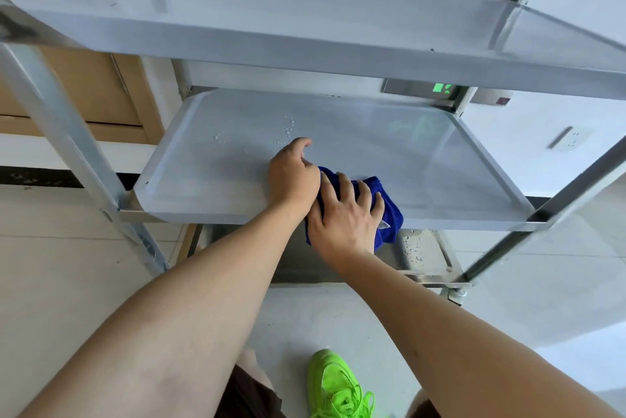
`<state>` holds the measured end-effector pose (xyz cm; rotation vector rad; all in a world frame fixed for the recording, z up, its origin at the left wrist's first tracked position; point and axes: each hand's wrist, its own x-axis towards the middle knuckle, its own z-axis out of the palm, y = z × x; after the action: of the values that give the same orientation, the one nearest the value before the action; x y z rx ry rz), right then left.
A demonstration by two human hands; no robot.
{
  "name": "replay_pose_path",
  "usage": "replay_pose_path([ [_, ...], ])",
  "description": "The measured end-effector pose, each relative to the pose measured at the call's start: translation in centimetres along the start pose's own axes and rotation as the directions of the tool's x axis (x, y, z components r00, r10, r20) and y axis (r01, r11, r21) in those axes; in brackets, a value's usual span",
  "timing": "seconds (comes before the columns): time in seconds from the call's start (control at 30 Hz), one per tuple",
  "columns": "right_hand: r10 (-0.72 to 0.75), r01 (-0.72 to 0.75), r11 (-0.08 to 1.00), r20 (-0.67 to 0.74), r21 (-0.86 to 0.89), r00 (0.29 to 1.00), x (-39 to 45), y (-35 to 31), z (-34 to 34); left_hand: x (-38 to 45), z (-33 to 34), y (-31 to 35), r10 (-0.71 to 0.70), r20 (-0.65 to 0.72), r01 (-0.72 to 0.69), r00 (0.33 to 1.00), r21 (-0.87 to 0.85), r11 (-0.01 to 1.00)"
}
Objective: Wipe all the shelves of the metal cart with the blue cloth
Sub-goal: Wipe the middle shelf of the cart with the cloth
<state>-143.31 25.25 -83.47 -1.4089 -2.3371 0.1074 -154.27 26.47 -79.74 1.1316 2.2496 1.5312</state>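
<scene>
On the middle shelf (338, 133) of the metal cart (67, 133), near its front edge and roughly mid-width, sits the blue cloth (389, 211), bunched up. Part of it hangs over the front lip toward the bottom shelf (423, 248).

Right hand (345, 218) lies on top of the cloth, fingers spread and only lightly bent, palm down, pressing it onto the shelf. Fingertips reach the cloth's far side; blue shows between and beyond them.

Left hand (293, 177) is just left of the right hand, touching it at the thumb side. Its fingers curl under toward the cloth's left edge; whether they actually pinch the fabric is hidden behind the knuckles, so can't tell. Thumb points up toward the shelf's back edge.

Water droplets (288, 131) sit on the middle shelf just behind the left hand, a smaller cluster further left. More droplets on the top shelf (305, 4) near its back right corner, and on the bottom shelf at the right side.

Top shelf looms large across the upper view, tilted by the wide lens. Cart uprights run diagonally at left and right; a caster (455, 294) shows at the front right leg.

Both bare forearms come in from the bottom edge. A neon green sneaker (338, 387) stands on the pale tiled floor (67, 265) below the cart's front edge. Wooden door (84, 72) behind the cart at left; wall socket (569, 138) at right.
</scene>
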Motion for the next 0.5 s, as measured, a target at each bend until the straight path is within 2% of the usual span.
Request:
replay_pose_path([
  [0.1,-0.085,0.086,0.996,0.066,-0.019,0.994,0.2,-1.6,0.3,0.9,-2.0,-1.0,0.036,-0.048,-0.034,0.998,0.031,0.999],
  [0.2,-0.169,0.172,0.985,0.139,-0.004,0.976,0.8,-4.1,0.9,2.5,-5.0,-3.5,0.094,-0.06,-0.077,0.994,0.248,0.966],
  [0.37,-0.206,0.211,0.977,0.266,0.009,0.942,3.6,-6.3,2.0,5.0,-10.8,-8.0,0.167,-0.001,-0.133,0.986,0.597,0.791],
  [0.43,-0.217,0.226,0.974,0.289,0.003,0.932,4.9,-6.4,2.1,5.3,-12.4,-9.5,0.159,0.048,-0.149,0.986,0.685,0.713],
  [0.5,-0.248,0.259,0.966,0.313,0.004,0.917,6.0,-6.4,2.3,5.3,-13.1,-10.2,0.133,0.079,-0.15,0.988,0.708,0.69],
])
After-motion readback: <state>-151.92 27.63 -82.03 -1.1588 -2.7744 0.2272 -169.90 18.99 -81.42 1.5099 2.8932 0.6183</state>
